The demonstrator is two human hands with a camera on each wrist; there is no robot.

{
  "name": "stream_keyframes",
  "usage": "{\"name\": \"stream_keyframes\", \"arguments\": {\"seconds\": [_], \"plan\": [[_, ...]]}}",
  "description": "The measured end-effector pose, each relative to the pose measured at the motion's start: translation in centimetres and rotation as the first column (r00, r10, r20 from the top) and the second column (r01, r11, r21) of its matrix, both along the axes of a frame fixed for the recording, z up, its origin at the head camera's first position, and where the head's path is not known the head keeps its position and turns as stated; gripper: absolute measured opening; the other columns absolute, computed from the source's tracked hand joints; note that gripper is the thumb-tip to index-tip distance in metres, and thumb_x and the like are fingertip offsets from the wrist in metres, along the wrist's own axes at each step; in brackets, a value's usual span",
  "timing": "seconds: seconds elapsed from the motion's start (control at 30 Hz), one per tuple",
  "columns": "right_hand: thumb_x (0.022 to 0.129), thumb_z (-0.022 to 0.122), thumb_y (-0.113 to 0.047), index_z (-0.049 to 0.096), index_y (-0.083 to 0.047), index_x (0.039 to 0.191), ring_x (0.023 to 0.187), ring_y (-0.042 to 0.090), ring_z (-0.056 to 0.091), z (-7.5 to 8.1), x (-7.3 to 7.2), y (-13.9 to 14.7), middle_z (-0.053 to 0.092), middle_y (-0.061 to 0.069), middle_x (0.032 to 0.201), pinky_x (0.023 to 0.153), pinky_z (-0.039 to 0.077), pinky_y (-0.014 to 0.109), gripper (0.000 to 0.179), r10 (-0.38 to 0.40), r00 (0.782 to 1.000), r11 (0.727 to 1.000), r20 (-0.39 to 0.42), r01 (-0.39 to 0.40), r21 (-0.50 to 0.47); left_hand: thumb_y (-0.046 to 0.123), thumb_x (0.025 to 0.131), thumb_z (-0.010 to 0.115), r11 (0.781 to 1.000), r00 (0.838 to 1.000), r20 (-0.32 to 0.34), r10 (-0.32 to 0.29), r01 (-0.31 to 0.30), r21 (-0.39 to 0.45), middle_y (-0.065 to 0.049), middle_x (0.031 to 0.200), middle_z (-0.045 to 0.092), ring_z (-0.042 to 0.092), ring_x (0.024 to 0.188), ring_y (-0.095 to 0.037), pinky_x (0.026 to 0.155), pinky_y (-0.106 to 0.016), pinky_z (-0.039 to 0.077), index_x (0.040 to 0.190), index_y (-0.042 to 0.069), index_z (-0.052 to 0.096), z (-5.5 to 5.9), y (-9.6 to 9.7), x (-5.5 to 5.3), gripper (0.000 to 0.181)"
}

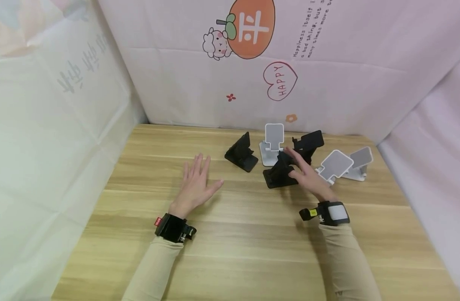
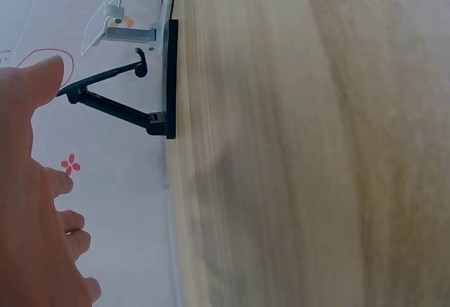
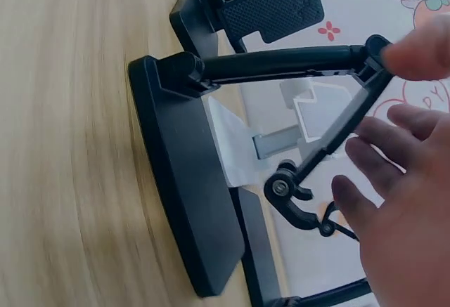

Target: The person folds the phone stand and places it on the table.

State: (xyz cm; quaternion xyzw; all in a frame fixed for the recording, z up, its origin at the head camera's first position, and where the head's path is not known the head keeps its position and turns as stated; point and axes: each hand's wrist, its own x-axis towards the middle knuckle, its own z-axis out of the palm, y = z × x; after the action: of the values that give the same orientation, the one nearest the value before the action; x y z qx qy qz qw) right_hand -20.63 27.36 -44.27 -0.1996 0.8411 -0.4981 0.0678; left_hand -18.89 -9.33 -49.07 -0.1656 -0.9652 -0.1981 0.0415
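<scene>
My right hand point(image 1: 308, 179) reaches over a black folding phone stand point(image 1: 276, 176), fingers stretched along its top plate. In the right wrist view, the thumb point(image 3: 418, 53) is right at the stand's upper hinge and the other fingers point(image 3: 380, 156) lie loosely beside the tilted plate. The stand's base point(image 3: 186, 180) rests on the wooden table. My left hand point(image 1: 194, 186) is spread above the table, palm down, holding nothing. Closest to it stands another black phone stand point(image 1: 239, 154), seen side-on past the thumb in the left wrist view.
A white phone stand point(image 1: 274, 134) with a grey pad stands at the back, beside a third black stand point(image 1: 310, 141). Two more white stands point(image 1: 336, 164) are at the right, partly behind my right hand. Printed cloth point(image 1: 177, 83) hangs along the table's point(image 1: 230, 259) back edge.
</scene>
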Motion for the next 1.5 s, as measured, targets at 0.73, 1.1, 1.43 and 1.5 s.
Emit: {"name": "stream_keyframes", "arguments": {"seconds": [0.73,1.1,1.43,1.5], "plan": [[0.102,0.038,-0.015,0.034,-0.009,0.146,0.132,0.019,0.027,-2.8,-2.7,0.0,0.029,0.006,0.151,0.108,0.023,0.045,0.045,-0.050,0.981,0.980,0.187,0.084,-0.181,0.065,0.094,0.026,0.999,0.999,0.012,-0.045,0.046,-0.006,-0.013,0.158,-0.010,-0.015,0.141,-0.021,0.115,-0.053,-0.002,0.153,0.005,0.013,-1.5,0.5,0.4,0.085],[0.093,0.058,-0.028,0.050,-0.006,0.125,0.095,0.013,0.052,-2.9,-2.1,0.2,0.054,0.004,0.110,0.079,0.048,0.017,0.041,-0.120,0.987,0.980,0.109,0.135,-0.146,0.061,0.095,0.031,0.999,0.998,0.043,-0.052,0.052,0.013,-0.014,0.157,-0.011,-0.015,0.141,-0.022,0.115,-0.052,-0.002,0.153,0.005,0.012,-1.5,0.9,0.8,0.082],[0.086,0.067,-0.023,0.055,-0.003,0.106,0.077,0.011,0.053,-2.6,-1.4,-1.1,0.058,0.000,0.091,0.062,0.044,0.018,0.030,-0.168,0.984,0.969,0.056,0.175,-0.176,0.061,0.095,0.030,0.997,0.997,0.027,-0.072,0.071,0.027,-0.016,0.157,-0.009,-0.006,0.142,-0.029,0.115,-0.055,0.003,0.152,0.002,0.014,-2.0,1.5,1.0,0.083],[0.085,0.068,-0.023,0.056,-0.004,0.104,0.076,0.011,0.053,-2.5,-1.0,-1.7,0.060,-0.001,0.091,0.062,0.044,0.018,0.030,-0.179,0.983,0.964,0.044,0.184,-0.193,0.061,0.095,0.030,0.997,0.997,0.034,-0.070,0.068,0.045,-0.018,0.157,-0.005,-0.002,0.142,-0.031,0.115,-0.055,0.004,0.152,0.002,0.015,-2.2,1.6,1.1,0.083]]}}
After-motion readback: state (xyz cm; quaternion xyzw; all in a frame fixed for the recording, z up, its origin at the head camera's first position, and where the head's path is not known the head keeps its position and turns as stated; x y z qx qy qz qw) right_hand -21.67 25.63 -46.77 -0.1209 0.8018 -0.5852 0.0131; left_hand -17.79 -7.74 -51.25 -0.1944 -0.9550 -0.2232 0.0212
